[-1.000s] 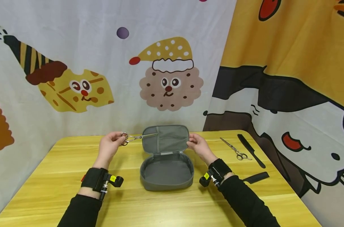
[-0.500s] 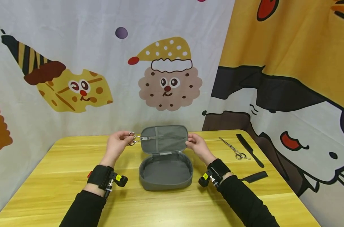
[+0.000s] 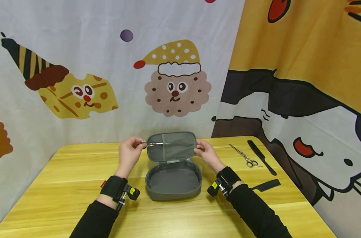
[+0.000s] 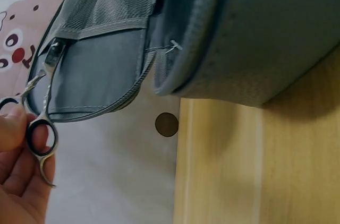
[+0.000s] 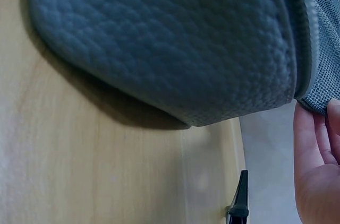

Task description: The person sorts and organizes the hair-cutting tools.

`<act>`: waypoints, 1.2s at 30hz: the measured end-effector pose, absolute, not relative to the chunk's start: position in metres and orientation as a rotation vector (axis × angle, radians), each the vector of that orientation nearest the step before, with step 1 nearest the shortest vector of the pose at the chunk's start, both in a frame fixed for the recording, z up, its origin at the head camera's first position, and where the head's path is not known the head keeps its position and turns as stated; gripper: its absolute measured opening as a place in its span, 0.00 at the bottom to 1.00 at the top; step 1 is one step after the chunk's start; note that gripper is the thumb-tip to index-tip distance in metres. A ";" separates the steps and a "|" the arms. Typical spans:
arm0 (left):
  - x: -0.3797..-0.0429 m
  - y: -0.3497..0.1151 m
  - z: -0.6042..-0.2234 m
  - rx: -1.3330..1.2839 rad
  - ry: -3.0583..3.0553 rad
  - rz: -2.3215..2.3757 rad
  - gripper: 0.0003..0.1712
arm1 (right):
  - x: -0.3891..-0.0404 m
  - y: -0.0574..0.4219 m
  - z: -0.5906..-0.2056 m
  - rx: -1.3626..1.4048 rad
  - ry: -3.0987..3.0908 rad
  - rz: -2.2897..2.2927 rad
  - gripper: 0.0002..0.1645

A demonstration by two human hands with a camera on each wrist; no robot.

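Note:
A grey zip case (image 3: 174, 195) stands open on the table, its lid (image 3: 155, 153) raised at the back. A mesh pocket (image 3: 179, 145) covers the right part of the lid's inside. My left hand (image 3: 129, 153) pinches a pair of scissors (image 4: 52, 58) by the finger rings at the lid's left side. Their blades go in under the pocket's edge band, so the tips are hidden behind the mesh. My right hand (image 3: 209, 154) pinches the right edge of the lid between thumb and fingers; in the right wrist view its fingertips (image 5: 303, 111) are at the mesh.
To the right of the case lie a second pair of scissors (image 3: 241, 153), a long black comb (image 3: 258, 152) and another black comb (image 3: 267, 185) partly behind my right forearm. A printed curtain (image 3: 94, 125) hangs behind the table (image 3: 88, 172).
My left hand has moved right, sliding the scissors deeper behind the mesh pocket, and has turned them edge-on to the head view. My right hand keeps its hold on the lid.

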State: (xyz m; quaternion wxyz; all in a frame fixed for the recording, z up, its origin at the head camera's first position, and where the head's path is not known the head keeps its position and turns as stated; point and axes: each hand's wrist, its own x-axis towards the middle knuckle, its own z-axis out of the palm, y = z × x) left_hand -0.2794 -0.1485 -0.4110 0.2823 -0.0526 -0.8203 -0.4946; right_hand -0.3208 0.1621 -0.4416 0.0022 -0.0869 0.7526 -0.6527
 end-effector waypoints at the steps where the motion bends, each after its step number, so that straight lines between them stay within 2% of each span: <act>1: -0.279 -0.147 -0.412 -0.158 -2.172 -1.305 0.02 | -0.321 0.162 -0.442 -0.267 2.362 -2.048 0.15; 18: -0.278 -0.138 -0.419 -0.427 -1.957 -1.136 0.08 | -0.321 0.161 -0.441 -0.237 2.381 -2.034 0.15; 36: -0.271 -0.121 -0.414 -0.409 -2.028 -1.082 0.08 | -0.314 0.157 -0.437 -0.294 2.460 -1.979 0.16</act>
